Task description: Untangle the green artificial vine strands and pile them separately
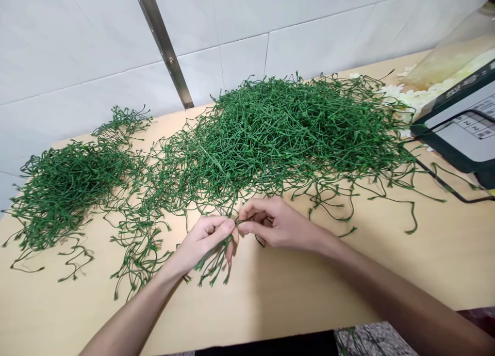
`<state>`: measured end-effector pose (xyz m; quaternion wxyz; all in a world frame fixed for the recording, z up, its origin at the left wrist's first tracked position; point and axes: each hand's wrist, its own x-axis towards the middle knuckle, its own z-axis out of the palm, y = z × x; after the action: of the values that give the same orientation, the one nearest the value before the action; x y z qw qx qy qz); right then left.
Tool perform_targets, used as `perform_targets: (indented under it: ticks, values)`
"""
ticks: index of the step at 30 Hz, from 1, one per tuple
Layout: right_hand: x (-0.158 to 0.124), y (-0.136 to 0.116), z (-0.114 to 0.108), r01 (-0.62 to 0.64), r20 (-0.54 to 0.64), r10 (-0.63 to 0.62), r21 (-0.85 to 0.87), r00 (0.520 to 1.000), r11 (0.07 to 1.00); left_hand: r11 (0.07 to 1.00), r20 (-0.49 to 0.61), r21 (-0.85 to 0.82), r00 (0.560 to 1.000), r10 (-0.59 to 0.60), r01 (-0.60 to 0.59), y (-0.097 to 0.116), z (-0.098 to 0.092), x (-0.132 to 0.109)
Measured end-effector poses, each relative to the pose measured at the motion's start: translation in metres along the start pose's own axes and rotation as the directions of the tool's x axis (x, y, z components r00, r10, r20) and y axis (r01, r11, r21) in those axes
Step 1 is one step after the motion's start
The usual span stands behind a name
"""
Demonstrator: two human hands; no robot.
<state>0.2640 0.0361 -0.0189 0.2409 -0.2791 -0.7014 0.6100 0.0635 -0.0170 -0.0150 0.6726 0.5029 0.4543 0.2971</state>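
My left hand [212, 236] is closed around a small bunch of thin green artificial stems [216, 263], whose tufted ends hang below the fingers. Close against it, my right hand [270, 224] pinches a single dark green stem [244, 221] between thumb and forefinger, near the top of the bunch. Just beyond both hands spreads a large tangled heap of the same stems [294, 129]. Loose stems [135, 253] lie under and beside my left forearm. Part of the bunch is hidden by my fingers.
A smaller stem pile [69, 185] lies at the left of the wooden table [309, 294]. White flowers [394, 90] and a dark-framed, white-faced object [464, 124] with a black wire stand at the right. Behind is a tiled wall [317, 41] with a metal strip [164, 46].
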Motion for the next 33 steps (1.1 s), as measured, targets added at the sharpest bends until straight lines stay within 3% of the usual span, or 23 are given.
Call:
perform_targets:
  ticks: [6,9,12,16,21,26,33]
  values:
    - [-0.001,0.000,0.000,0.240,0.021,-0.248,-0.343,0.969,0.908,0.999,-0.009,-0.027,0.999,-0.045,0.045,-0.002,-0.002,0.000]
    - [-0.002,-0.003,-0.001,0.290,0.073,-0.285,-0.402,0.956,0.868,1.000,-0.012,-0.008,1.000,0.003,-0.004,-0.003,-0.001,0.000]
    - [-0.003,-0.006,-0.001,0.250,0.104,-0.228,-0.366,0.968,0.896,0.997,0.002,0.054,0.998,0.063,-0.063,-0.003,-0.001,0.000]
    - [-0.003,-0.005,0.005,0.221,0.115,-0.198,-0.240,0.973,0.945,0.964,0.133,0.224,0.984,0.117,-0.144,0.000,0.000,-0.001]
    - [-0.002,0.001,0.012,0.152,0.122,-0.129,-0.211,0.984,0.966,0.946,0.214,0.286,0.972,0.092,-0.153,0.003,0.004,0.000]
    - [-0.001,0.000,0.010,0.150,0.155,-0.125,-0.157,0.980,0.976,0.950,0.203,0.254,0.970,0.131,-0.181,-0.002,0.000,0.000]
    - [0.001,0.005,0.021,0.242,0.120,-0.233,-0.071,0.965,0.968,0.920,0.149,0.283,0.960,0.237,-0.271,0.000,0.006,0.002]
